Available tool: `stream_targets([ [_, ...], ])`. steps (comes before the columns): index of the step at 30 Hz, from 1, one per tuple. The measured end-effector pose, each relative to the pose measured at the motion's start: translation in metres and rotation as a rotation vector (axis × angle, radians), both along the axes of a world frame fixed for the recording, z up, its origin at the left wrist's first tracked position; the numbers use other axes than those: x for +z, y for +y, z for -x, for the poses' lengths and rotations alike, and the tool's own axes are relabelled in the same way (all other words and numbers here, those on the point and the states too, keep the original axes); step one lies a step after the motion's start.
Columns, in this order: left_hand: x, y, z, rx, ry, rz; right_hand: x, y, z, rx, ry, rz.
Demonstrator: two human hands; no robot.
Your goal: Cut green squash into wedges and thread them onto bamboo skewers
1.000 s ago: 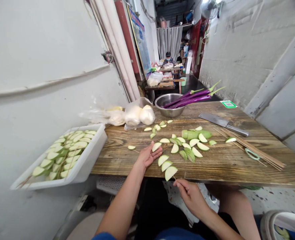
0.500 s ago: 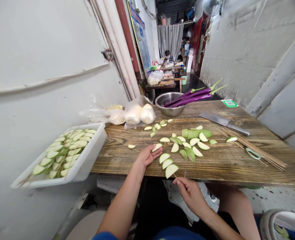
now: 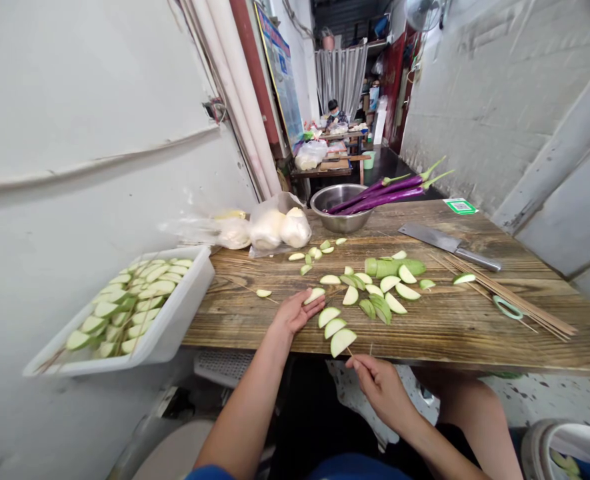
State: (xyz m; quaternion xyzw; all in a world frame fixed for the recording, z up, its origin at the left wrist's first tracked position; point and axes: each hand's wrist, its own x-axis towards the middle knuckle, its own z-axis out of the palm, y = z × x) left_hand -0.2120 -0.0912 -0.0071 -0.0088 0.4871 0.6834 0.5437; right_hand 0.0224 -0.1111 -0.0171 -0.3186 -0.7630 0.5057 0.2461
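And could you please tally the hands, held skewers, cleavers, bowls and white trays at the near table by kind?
Hands: 2 (left hand, right hand)
Held skewer: 1
Cleaver: 1
Bowl: 1
White tray: 1
Total: 6

This looks to me, working at a remove, like the cramped prep room of a small food shop: a plank table [image 3: 255,327] with a cleaver [image 3: 429,235], bamboo skewers [image 3: 529,305] and a steel bowl [image 3: 342,221] of purple eggplants [image 3: 395,195]; a plastic tub [image 3: 189,307] of skewered vegetable slices [image 3: 107,309]; a QR-code card [image 3: 461,207]; a co-worker [image 3: 337,120] behind a second worktable [image 3: 342,137].
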Motion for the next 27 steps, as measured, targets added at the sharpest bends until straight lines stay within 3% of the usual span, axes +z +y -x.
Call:
stream_targets([
  [27,-0.0023,-0.0014,-0.0006,0.004,-0.001,-0.02,-0.0012,-0.0013,0.0012,-0.004,0.002,0.015],
])
